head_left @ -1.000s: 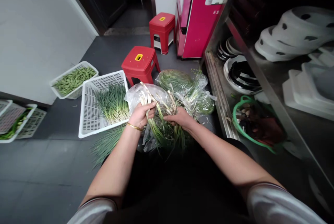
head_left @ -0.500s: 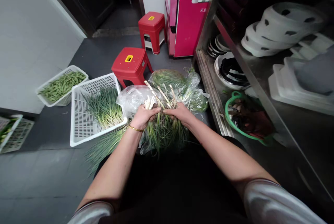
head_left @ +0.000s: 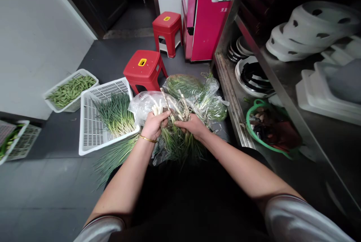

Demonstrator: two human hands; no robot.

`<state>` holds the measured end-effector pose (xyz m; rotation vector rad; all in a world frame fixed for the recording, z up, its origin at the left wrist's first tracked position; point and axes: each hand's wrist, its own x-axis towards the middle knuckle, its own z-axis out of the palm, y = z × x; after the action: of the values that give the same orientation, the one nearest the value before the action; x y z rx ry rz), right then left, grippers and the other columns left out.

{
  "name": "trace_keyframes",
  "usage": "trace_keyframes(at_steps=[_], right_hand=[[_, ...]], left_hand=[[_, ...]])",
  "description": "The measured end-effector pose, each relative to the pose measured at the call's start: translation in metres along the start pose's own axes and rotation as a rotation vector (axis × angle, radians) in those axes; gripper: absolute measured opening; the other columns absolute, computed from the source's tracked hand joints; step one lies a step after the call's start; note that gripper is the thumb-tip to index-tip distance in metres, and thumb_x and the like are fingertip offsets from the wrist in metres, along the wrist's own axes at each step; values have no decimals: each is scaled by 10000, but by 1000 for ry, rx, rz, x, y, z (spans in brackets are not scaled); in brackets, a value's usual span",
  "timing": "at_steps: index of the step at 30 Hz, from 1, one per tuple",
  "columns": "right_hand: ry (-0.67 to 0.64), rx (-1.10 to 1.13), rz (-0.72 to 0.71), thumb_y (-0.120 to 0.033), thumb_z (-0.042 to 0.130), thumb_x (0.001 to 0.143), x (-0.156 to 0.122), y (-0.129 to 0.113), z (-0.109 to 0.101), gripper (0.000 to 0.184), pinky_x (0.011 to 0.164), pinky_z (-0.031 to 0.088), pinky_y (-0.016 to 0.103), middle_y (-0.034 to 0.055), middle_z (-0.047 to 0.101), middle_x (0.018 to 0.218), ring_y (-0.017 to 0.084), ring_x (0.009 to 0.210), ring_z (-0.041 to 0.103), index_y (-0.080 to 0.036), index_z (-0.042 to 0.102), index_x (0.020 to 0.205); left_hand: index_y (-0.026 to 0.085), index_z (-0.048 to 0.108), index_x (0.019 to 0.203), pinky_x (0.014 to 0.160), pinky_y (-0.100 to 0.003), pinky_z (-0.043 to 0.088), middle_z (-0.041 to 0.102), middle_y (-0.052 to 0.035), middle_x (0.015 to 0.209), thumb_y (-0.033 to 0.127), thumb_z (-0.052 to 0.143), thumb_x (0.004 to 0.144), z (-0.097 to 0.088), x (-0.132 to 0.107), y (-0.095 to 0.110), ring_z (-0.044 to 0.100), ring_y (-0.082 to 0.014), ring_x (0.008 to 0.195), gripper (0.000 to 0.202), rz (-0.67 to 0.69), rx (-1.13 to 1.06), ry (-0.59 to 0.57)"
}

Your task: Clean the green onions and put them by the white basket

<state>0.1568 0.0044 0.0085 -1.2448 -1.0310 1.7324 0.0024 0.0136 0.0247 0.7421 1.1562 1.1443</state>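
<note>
My left hand (head_left: pixel 154 124) is closed round a bunch of green onions (head_left: pixel 176 136), gripping near the pale root ends, with a gold bracelet on its wrist. My right hand (head_left: pixel 191 125) is closed on the same bunch from the right side. The white roots stick up between both hands and the green leaves hang down toward me. Behind the bunch lies a clear plastic bag (head_left: pixel 210 99) holding more greens.
A white slotted basket (head_left: pixel 91 133) with trimmed green onions sits on the floor to the left, another white basket (head_left: pixel 70 89) with green beans beyond it. Two red stools (head_left: pixel 144 67) stand ahead. A steel shelf rack (head_left: pixel 282 91) with plates and a green colander (head_left: pixel 266 129) is on the right.
My hands stayed together on the bunch, shifting slightly and regripping the root ends. The camera view swung a little left, then back.
</note>
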Motion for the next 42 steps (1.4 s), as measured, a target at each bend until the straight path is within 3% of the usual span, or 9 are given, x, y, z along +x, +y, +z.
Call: trace_keyframes(at_steps=[5, 16, 20, 23, 27, 32, 37, 40, 42], right_hand=[[2, -9, -44, -376, 753, 573, 3, -3, -7, 299, 417, 277, 226, -59, 461, 436, 72, 396, 369, -158, 559, 638], [205, -460, -245, -325, 665, 619, 2, 2, -3, 191, 514, 395, 243, 3, 568, 533, 121, 516, 500, -169, 563, 579], [99, -329, -165, -322, 612, 662, -2, -6, -6, 210, 429, 388, 229, -13, 518, 426, 114, 401, 486, -174, 533, 536], [109, -236, -123, -301, 599, 658, 0, -15, -12, 207, 387, 380, 224, -17, 502, 384, 108, 344, 461, -169, 531, 513], [235, -131, -124, -308, 633, 629, 4, -27, -28, 198, 351, 351, 214, -26, 493, 373, 95, 317, 430, -160, 538, 539], [403, 122, -217, -287, 672, 588, 8, -40, -54, 246, 314, 304, 197, -43, 531, 444, 86, 332, 440, -129, 615, 768], [566, 266, -330, -288, 647, 616, 11, -55, -90, 184, 329, 316, 193, -31, 532, 473, 64, 349, 430, -144, 575, 705], [521, 251, -303, -241, 692, 571, 10, -52, -91, 273, 329, 302, 184, -36, 558, 514, 56, 357, 422, -136, 593, 803], [382, 173, -202, -232, 742, 534, 8, -41, -74, 331, 326, 294, 182, -42, 564, 519, 57, 362, 422, -139, 592, 814]], left_hand=[[86, 634, 724, 350, -191, 246, 560, 14, 523, 286, 774, 570, -4, 0, 5, 378, -33, 342, 289, 5, 9, -71], [141, 511, 597, 345, -193, 215, 435, 76, 440, 329, 837, 492, 8, 1, -13, 325, -28, 347, 391, -20, 151, 8], [156, 478, 571, 344, -204, 211, 413, 73, 426, 419, 807, 543, 12, 0, -20, 317, -34, 340, 422, -55, 190, -61], [145, 527, 634, 353, -205, 219, 452, 63, 460, 411, 807, 549, 11, -2, -19, 332, -39, 353, 396, -88, 261, -157], [140, 546, 656, 378, -199, 220, 471, 59, 488, 368, 825, 523, 6, -4, -16, 325, -34, 381, 384, -98, 364, -155], [153, 507, 595, 393, -203, 199, 432, 68, 474, 349, 820, 538, 0, -5, -18, 303, -38, 399, 374, -112, 409, -154], [153, 540, 604, 414, -209, 224, 493, 46, 507, 321, 819, 533, -6, -5, -15, 340, -53, 421, 333, -113, 439, -173], [146, 559, 602, 431, -210, 254, 516, 36, 517, 306, 817, 530, -5, -6, -13, 375, -63, 444, 312, -114, 452, -161], [142, 574, 619, 464, -209, 307, 536, 33, 550, 295, 825, 511, -1, -5, -14, 417, -70, 480, 313, -89, 428, -125]])
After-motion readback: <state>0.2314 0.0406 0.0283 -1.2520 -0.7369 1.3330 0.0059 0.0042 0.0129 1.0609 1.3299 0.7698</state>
